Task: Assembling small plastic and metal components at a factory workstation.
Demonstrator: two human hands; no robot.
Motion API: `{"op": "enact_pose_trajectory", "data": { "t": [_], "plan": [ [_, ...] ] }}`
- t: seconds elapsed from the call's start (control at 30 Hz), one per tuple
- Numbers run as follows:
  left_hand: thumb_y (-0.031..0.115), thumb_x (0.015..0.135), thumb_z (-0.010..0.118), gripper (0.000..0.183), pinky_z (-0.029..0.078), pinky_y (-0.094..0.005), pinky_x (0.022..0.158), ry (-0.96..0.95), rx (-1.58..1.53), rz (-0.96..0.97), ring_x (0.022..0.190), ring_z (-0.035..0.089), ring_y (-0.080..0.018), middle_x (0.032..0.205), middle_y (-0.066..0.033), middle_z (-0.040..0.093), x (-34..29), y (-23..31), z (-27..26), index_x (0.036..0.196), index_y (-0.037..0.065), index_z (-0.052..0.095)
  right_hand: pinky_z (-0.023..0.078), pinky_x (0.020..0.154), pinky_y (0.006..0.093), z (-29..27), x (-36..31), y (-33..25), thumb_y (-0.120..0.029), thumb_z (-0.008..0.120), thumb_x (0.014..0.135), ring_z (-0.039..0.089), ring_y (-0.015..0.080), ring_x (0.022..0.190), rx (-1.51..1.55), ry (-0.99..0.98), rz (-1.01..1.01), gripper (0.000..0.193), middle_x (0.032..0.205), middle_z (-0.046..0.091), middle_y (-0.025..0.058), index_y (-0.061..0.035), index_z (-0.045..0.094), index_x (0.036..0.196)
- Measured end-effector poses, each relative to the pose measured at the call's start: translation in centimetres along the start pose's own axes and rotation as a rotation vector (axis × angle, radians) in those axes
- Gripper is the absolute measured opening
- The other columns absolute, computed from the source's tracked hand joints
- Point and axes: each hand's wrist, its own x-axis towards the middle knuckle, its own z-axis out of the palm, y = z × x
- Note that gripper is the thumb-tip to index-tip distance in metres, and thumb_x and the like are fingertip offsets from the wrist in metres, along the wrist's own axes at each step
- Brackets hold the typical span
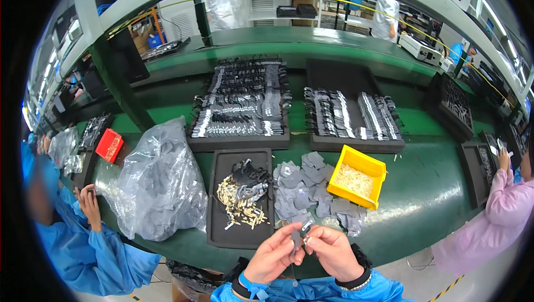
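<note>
Pinching in the left hand (269,255), thumb and fingers closed with no gap showing: one slim grey piece (295,239), dark, flat and matt-looking, standing roughly upright. Pinching in the right hand (335,255), thumb and fingertips likewise closed: one small dark part (307,225), bearing a pale label on its upper face and showing a whitish spot near the thumb; finer detail being too small to tell. Sitting close together, both, over the near part of the green bench (434,174).

Lying just beyond the fingertips: loose grey pieces (289,202), flat, squarish, overlapping. Standing to their right, set askew: a yellow bin (347,195), containing small pale pieces. Lying to their left: a black tray (245,239), carrying small tan pieces and a tangle of black parts. Slumping farther left: a clear plastic bag (161,185), bulging with grey pieces. Standing behind: two dark trays (239,143), holding tightly packed rows of parts.
</note>
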Motion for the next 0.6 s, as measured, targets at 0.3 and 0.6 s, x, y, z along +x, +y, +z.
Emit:
{"op": "enact_pose_trajectory", "data": {
  "t": [0.3, 0.6],
  "plan": [
    [0.012, 0.091, 0.05, 0.032, 0.044, -0.0285, 0.075, 0.07, 0.054, 0.09, 0.083, 0.055, -0.0164, 0.093, -0.008, 0.056, -0.2, -0.6, -0.4, 0.12, 0.006, 0.038, 0.042, 0.065, 0.0226, 0.3, 0.2, 1.3, -0.011, 0.054, 0.089, 0.055, 0.0115, 0.069, 0.037, 0.064, 0.079, 0.011, 0.078, 0.059, 0.0051, -0.0004, 0.058, 0.089],
    [0.013, 0.086, 0.058, 0.03, 0.042, -0.0289, 0.072, 0.179, 0.125, 0.251, 0.079, 0.053, -0.0163, 0.087, -0.0069, 0.056, 0.1, -1.2, -0.1, 0.111, 0.008, 0.041, 0.041, 0.067, 0.023, 1.5, -0.2, 1.0, -0.004, 0.055, 0.085, 0.052, 0.0114, 0.074, 0.027, 0.117, 0.056, 0.005, 0.082, 0.055, 0.0047, 0.0002, 0.057, 0.083]
  ]
}}
